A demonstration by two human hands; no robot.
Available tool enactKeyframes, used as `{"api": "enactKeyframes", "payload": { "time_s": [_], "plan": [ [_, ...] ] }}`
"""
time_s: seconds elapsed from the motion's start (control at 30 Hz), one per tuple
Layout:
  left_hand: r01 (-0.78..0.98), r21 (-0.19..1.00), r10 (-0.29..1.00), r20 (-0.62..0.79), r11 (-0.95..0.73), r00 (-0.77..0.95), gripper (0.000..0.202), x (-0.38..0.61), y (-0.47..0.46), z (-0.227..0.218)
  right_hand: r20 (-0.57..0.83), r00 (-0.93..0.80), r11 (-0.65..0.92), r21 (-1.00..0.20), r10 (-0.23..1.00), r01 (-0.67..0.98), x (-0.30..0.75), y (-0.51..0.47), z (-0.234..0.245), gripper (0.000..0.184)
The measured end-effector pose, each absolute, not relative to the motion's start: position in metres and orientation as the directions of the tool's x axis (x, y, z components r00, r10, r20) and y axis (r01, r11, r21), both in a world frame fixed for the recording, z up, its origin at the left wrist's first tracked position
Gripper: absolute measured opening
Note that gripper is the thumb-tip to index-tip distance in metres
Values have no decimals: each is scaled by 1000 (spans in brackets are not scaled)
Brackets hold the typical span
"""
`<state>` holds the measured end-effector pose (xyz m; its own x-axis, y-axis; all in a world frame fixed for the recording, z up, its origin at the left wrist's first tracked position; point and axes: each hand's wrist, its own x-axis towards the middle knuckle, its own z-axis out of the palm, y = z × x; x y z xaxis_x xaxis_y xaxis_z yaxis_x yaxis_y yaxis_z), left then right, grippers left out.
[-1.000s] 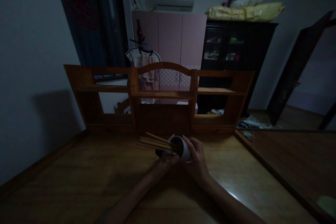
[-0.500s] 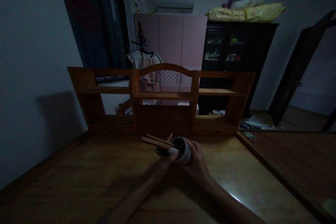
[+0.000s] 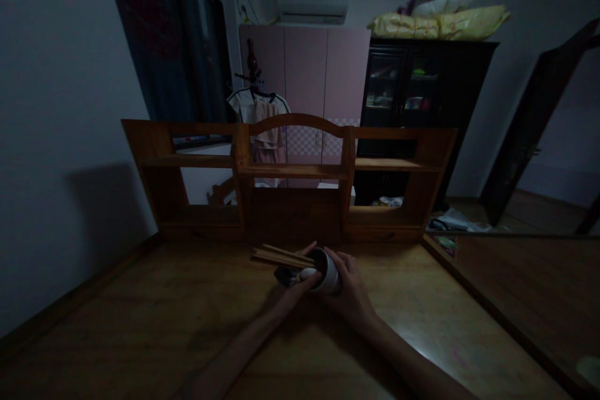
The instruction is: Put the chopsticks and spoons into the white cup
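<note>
A grey-white cup (image 3: 332, 276) is tilted over the desk, its mouth turned to the left. My right hand (image 3: 351, 287) is wrapped round its far right side. Several wooden chopsticks (image 3: 276, 255) stick out of the mouth to the left. Below them are a white spoon (image 3: 307, 274) and a dark spoon-like utensil (image 3: 285, 276). My left hand (image 3: 300, 290) is closed round this bundle at the cup's mouth, with the thumb along the white spoon. The chopsticks' inner ends are hidden in the cup, and most of my left fingers are hidden behind the bundle.
The wooden desk (image 3: 154, 306) carries a shelf unit (image 3: 293, 170) along its back edge. A wall (image 3: 70, 106) borders the left side. Behind stand a pink wardrobe (image 3: 304, 69), a dark cabinet (image 3: 431, 87) and clothes (image 3: 265, 112) on a rack.
My left hand has shifted slightly right, its thumb now further into the cup's mouth. The chopsticks have moved a little right and down. My right hand stays round the cup.
</note>
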<state>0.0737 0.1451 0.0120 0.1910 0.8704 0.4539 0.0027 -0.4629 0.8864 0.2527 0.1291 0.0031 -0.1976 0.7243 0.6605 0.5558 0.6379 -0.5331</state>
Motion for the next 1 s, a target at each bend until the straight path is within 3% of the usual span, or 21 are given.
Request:
{"api": "enactKeyframes", "payload": {
  "time_s": [0.2, 0.33, 0.53, 0.63, 0.83, 1.0],
  "plan": [
    [308, 720, 783, 576, -622, 236, 54, 70, 124, 20, 679, -242, 692, -534, 693, 485, 253, 126, 9, 86],
    [481, 470, 636, 723, -740, 272, 57, 69, 124, 22, 699, -255, 720, -523, 668, 456, 253, 127, 9, 79],
    [558, 90, 344, 863, -825, 370, 51, 66, 136, 13, 757, -256, 759, -441, 601, 479, 253, 134, -3, 69],
    [548, 70, 350, 835, -834, 425, 49, 63, 130, 11, 775, -260, 772, -413, 576, 483, 253, 135, -6, 68],
    [524, 179, 391, 860, -833, 328, 46, 63, 123, 6, 764, -275, 767, -406, 583, 497, 253, 132, -3, 62],
    [528, 119, 372, 837, -841, 402, 37, 63, 122, 12, 766, -277, 769, -402, 580, 497, 252, 130, 0, 58]
  ]
}}
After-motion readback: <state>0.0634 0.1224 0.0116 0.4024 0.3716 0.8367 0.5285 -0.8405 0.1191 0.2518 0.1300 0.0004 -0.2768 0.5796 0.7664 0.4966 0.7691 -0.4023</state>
